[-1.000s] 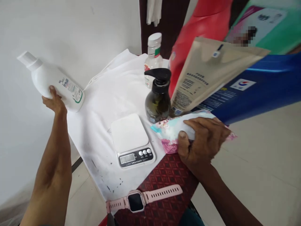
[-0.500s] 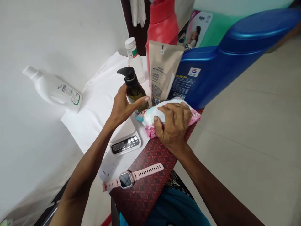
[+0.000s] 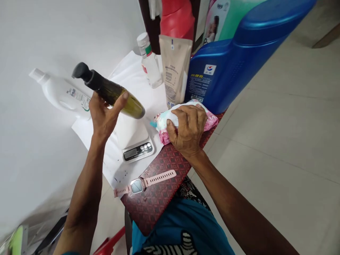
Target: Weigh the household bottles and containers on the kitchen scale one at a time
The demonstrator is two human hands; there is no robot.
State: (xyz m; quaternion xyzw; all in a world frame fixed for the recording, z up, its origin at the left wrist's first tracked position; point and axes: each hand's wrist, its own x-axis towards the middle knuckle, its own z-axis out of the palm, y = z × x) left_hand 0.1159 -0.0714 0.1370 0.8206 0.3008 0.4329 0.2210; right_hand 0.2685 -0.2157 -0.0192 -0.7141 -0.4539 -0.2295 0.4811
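Observation:
My left hand point(image 3: 105, 118) is closed round a dark olive pump bottle point(image 3: 127, 102) with a black pump head. The bottle is tilted, its head up to the left, and hangs over the white digital scale point(image 3: 139, 150). My right hand point(image 3: 190, 129) lies over a pink and white soft pack point(image 3: 162, 131), probably wipes, with its fingers gripping the top. That pack rests on the table's right edge. Just behind it stands a beige squeeze tube point(image 3: 175, 71), next to a large blue jug point(image 3: 209, 78).
A pink-strapped smartwatch point(image 3: 137, 186) lies on the red patterned table point(image 3: 156, 180). White paper point(image 3: 124, 71) covers the far part. A clear bottle point(image 3: 152, 71), a red bottle point(image 3: 176, 19) and a green package point(image 3: 239, 16) are at the back. A white jug point(image 3: 57, 92) leans at left.
My left hand has closed on the pump bottle, lifted it from beside the tube and moved it left, tilting it. My right hand stays on the pack. The view has shifted slightly.

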